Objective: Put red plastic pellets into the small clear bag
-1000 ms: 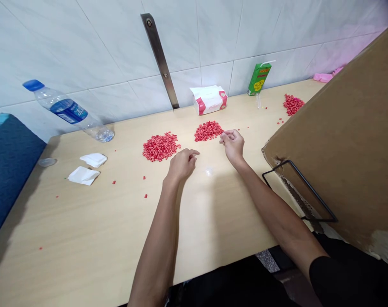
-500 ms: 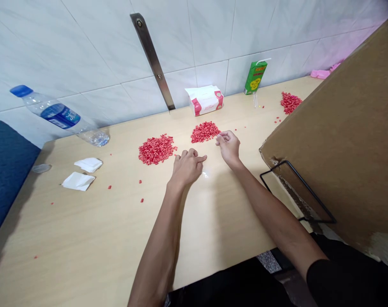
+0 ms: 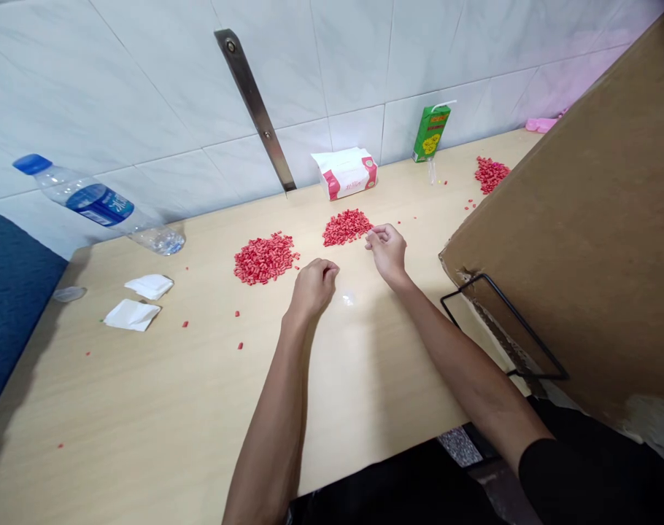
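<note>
Two heaps of small red pellet-like pieces lie on the wooden table. My left hand is closed just right of and in front of the larger heap, thumb and fingertips pinched together. Whatever it pinches, if anything, is too small to make out. At the right edge of the smaller heap is my right hand, its thumb and index finger together. The tips are next to the red pieces; what is between them cannot be seen clearly.
A tissue pack and a green drink carton stand by the tiled wall. On the left are a plastic bottle and folded tissues. A third red heap sits beyond the large cardboard panel. Loose pieces are scattered about.
My left hand's fingers have drawn in from spread to a pinch. My right hand stays pinched by the smaller heap. The view has shifted slightly.
</note>
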A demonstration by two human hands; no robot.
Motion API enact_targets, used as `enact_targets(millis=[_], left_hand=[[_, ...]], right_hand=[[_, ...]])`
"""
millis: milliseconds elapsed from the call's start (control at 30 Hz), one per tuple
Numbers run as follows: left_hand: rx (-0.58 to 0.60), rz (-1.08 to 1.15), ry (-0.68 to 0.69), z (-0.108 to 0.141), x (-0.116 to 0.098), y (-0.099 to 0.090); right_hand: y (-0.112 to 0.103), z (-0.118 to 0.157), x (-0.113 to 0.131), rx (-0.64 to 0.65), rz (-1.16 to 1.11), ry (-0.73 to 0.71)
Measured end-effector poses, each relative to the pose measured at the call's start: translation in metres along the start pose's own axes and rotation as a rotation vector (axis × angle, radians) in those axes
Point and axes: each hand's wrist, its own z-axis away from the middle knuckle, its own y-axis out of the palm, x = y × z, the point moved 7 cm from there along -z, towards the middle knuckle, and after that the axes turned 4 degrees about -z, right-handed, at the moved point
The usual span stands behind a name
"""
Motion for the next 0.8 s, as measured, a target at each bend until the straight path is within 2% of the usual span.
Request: enact_targets(millis=[133,267,467,633,733,800], left_hand=[[0.164,-0.058,0.003,0.002,0.01,-0.003],[0.298,-0.108,0.066,0.006,0.006,-0.001],[0.298,-0.099,0.061,0.005,-0.008,0.005],[0.298,-0.173,0.073,0.004,-0.009,0.005],[0.298,-0.06,0.06,0.005,-0.008,0.003],[0.288,0.051,0.041,0.005,-0.008,0.001]], right_hand=[[0.0,-0.001,0.0,0.011,0.007,0.007],[0.002,-0.001,0.001,0.024,0.026,0.013],[0.002,0.0,0.004,0.031,0.018,-0.002],[0.003,0.001,0.003,0.04,-0.004,0.003],[0.007,0.001,0.005,0.074,-0.062,0.008],[0.013,0.003,0.007,0.145,-0.154,0.044]])
